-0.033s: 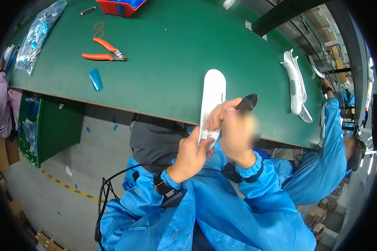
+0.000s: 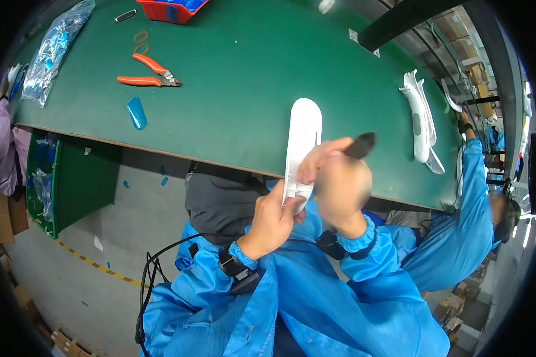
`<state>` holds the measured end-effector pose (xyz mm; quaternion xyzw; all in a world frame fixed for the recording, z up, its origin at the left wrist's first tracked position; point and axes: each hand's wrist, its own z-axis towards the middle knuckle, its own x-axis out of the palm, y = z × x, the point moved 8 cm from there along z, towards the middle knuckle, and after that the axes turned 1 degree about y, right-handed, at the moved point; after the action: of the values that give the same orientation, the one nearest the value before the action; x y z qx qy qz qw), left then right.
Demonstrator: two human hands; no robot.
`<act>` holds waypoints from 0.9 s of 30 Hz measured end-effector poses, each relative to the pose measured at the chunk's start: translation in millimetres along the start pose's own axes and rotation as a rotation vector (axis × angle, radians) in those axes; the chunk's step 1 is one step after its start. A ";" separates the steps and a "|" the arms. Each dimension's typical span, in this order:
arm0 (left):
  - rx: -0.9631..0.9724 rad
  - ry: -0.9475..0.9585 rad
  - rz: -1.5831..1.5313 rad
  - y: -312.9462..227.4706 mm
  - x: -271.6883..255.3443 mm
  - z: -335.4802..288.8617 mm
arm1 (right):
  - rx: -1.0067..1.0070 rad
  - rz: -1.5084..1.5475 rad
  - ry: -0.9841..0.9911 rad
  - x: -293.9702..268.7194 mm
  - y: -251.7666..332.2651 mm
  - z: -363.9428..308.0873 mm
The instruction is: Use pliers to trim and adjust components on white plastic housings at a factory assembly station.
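Observation:
My left hand (image 2: 270,221) is closed round the near end of a long white plastic piece (image 2: 304,122) with a rounded far end. Its far part reaches over the green table, while the near end is at the table's front edge. Gripped in my right hand (image 2: 341,184) is a tool with a black handle (image 2: 362,145), whose butt sticks out past the fingers; its working end is hidden. The right fingers touch the side of the white piece. Part of that hand is smeared.
Orange-handled cutting pliers (image 2: 155,76), a blue film piece (image 2: 137,113) and a red tray (image 2: 171,11) are on the green table (image 2: 232,77). White plastic parts (image 2: 421,122) lie at right, near a co-worker's blue sleeve (image 2: 471,178). A green bin (image 2: 86,178) stands at left.
My right hand has shifted slightly to the right, and the black handle has moved right with it. The left hand and the white piece stay almost still.

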<state>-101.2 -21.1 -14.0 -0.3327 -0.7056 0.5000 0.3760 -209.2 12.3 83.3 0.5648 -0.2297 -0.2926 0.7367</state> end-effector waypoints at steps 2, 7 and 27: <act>-0.009 0.008 -0.004 1.9 0.2 -0.3 | -0.066 0.074 -0.045 -4.6 6.9 0.2; 0.004 0.049 -0.025 -0.7 -0.7 4.8 | 0.027 -0.073 0.047 0.0 -8.4 -3.7; 0.004 0.146 -0.118 13.4 0.8 5.7 | 0.064 0.075 -0.175 12.2 -13.1 6.6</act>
<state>-105.2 -19.3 -27.8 -0.3253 -0.6938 0.4528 0.4558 -207.0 -3.3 72.4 0.5512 -0.3235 -0.3054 0.7058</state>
